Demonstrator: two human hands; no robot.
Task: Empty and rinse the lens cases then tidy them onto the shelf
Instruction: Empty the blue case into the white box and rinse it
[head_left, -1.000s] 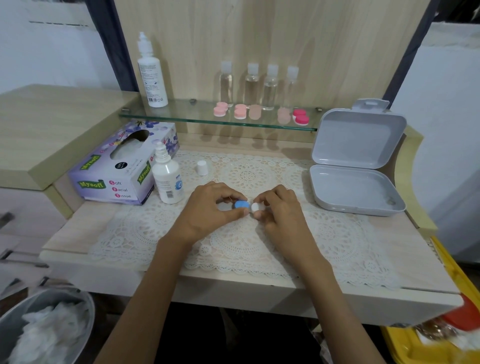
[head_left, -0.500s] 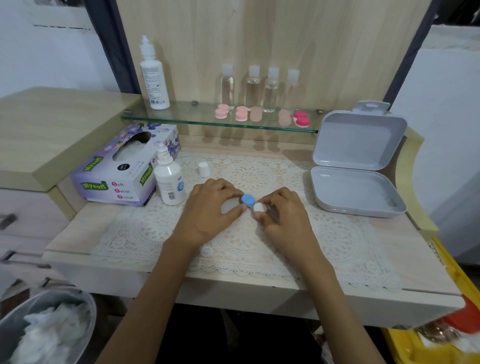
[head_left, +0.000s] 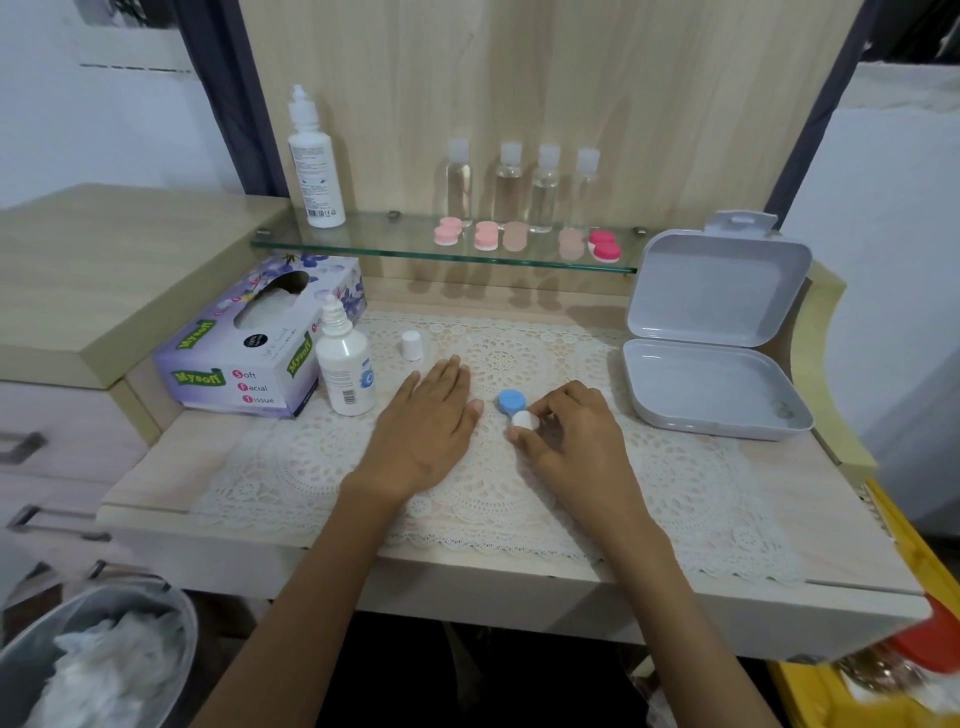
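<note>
Lens case is sat on the counter, between the hands. Its white cap is pinched by the right hand: grip narrow, probably for unscrewing. Left hand is laid flat beside it, grip wide, nothing held. Solution bottle is stood near the left hand. Shelf is partly filled by pink cases.

On the white lace mat, the blue-and-white lens case lies between the flat left hand and the right hand that pinches it, with the small white plastic bottle and the purple cardboard tissue box to the left, the open grey plastic box to the right and the long glass shelf behind.
</note>
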